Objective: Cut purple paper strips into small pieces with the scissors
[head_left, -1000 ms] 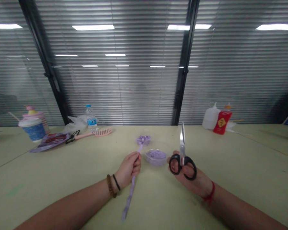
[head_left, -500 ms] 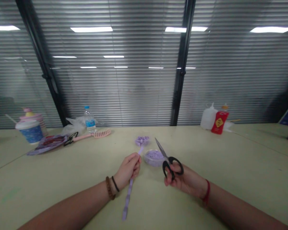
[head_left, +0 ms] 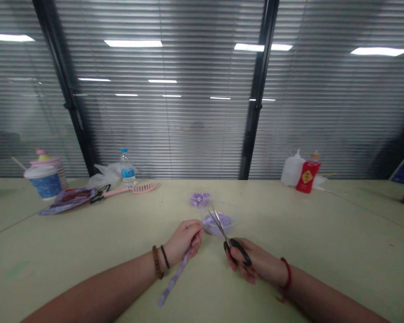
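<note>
While a long lilac ribbon strip [head_left: 174, 279] is gripped in the left hand [head_left: 183, 237], its fingers [head_left: 195, 237] curled tightly around it, a pair of steel scissors with black plastic loop handles [head_left: 237, 251] is held in the right hand [head_left: 256, 262], its fingers [head_left: 237, 267] wrapped about the handles. The nearly closed steel blades [head_left: 218, 226] are pointed just beside the strip's upper end; whether they touch it cannot be told. A round clear tub of lilac pieces [head_left: 226, 220] is partly crossed by the blades, and a lilac flower-shaped cluster [head_left: 199, 199] is laid nearby on the pale green table [head_left: 70, 237].
</note>
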{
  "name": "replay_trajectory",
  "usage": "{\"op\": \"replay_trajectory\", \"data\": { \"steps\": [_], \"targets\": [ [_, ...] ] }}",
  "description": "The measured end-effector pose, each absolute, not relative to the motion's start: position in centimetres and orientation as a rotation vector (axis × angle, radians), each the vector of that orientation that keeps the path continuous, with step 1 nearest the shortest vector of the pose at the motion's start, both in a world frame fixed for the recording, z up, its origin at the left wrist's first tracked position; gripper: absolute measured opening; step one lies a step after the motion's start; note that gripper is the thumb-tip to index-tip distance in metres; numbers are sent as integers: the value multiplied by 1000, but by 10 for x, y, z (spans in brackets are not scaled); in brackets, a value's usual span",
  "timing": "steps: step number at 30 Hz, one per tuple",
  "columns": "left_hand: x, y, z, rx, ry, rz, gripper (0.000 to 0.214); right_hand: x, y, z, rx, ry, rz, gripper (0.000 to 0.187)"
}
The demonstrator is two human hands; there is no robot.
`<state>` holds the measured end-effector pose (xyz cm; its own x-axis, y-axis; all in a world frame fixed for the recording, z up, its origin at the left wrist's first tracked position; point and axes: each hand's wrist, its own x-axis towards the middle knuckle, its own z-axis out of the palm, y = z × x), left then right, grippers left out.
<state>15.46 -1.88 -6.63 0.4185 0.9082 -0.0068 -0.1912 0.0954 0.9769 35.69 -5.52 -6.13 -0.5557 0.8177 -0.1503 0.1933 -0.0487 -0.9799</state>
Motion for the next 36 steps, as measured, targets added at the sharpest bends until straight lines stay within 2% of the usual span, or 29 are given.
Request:
{"op": "replay_trajectory", "data": {
  "steps": [13, 36],
  "targets": [
    [158, -22, -65, 1277, 807, 811, 34, 350, -56, -58, -1171, -1681, 1631, 59],
    [156, -18, -67, 1232, 804, 848, 28, 347, -55, -61, -1175, -1612, 1596, 54]
  ]
}}
